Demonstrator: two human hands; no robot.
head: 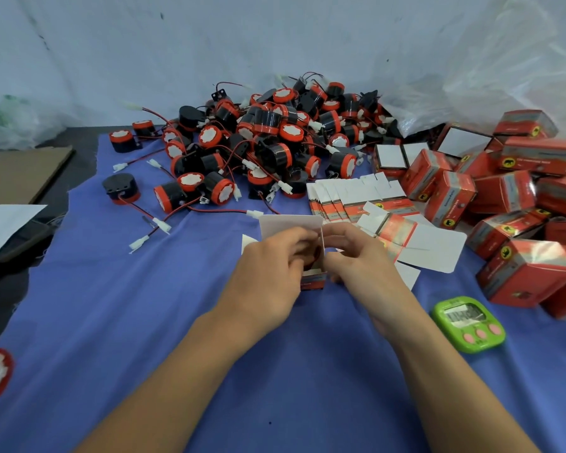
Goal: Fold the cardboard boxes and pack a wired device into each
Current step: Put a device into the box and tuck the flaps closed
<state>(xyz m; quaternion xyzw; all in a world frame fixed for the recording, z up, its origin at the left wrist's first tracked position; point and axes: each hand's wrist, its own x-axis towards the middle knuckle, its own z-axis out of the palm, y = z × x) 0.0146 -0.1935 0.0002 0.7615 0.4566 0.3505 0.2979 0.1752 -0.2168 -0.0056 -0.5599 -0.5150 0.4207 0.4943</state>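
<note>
Device pile (262,142) behind, boxes (504,194) right (flat blanks (356,197) between), timer (468,323) front-right

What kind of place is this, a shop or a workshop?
Probably a small packing workshop: a heap of identical black-and-red wired devices, a stack of flat cartons, and a pile of finished red boxes, while the left hand and right hand hold an open box.

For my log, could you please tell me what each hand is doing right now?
Left hand: grips the open cardboard box.
Right hand: holds the same box's other side.
</note>
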